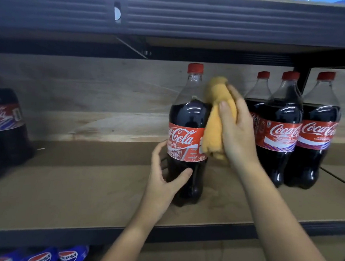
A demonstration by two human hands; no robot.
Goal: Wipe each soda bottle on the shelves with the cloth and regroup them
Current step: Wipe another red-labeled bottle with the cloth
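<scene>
A cola bottle (187, 135) stands upright in the middle of the shelf (82, 195). The left hand (164, 176) curls its grip round the bottle's lower part, thumb across the front. The right hand (236, 130) clamps a bunched yellow cloth (217, 117) against the bottle's right side. Three more cola bottles (278, 128) stand grouped just to the right; another (4, 128) stands at the far left edge.

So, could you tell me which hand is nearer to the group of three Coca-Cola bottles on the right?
Right. The right hand, holding the yellow cloth, is just beside the three bottles; the left hand grips the lone bottle further left.
</scene>
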